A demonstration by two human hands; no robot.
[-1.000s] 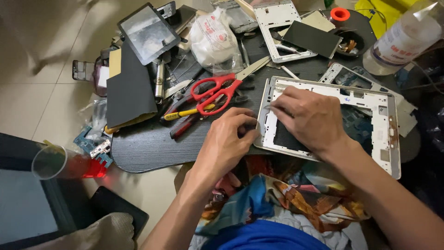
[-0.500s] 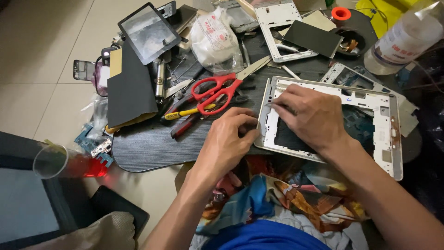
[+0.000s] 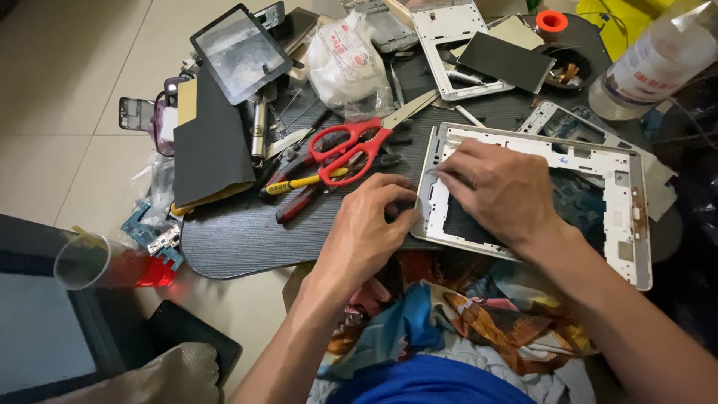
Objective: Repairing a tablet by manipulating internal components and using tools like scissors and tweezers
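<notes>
White metal is what both hands are on: the tablet's bare frame (image 3: 598, 194), lying flat at the near right edge of the dark round work mat (image 3: 239, 247). Right hand (image 3: 497, 191) is spread over the frame's left half, fingertips pressed down near its upper left corner, pinning it so it can't slide. Left hand (image 3: 366, 232) curls against the frame's left rim, fingers tucked under themselves — whether they pinch some small part I cannot tell, it's hidden. Neither hand is lifting anything; the frame rests on the mat.

Just beyond the left hand, red-handled scissors (image 3: 351, 146) lie shut over a yellow-handled screwdriver (image 3: 299, 183) and pliers, kept within easy reach. Farther back, a crumpled clear plastic bag (image 3: 348, 63) with red print sits near the mat's far edge. A second white frame (image 3: 456, 45) holds a dark panel at the far side. At the far right corner stands a clear plastic bottle (image 3: 651, 63) with a white label and red lettering; beside it a small orange cap (image 3: 552, 20). Off the mat's left edge, a cracked touchscreen glass (image 3: 239, 52) leans on a black sheet.
</notes>
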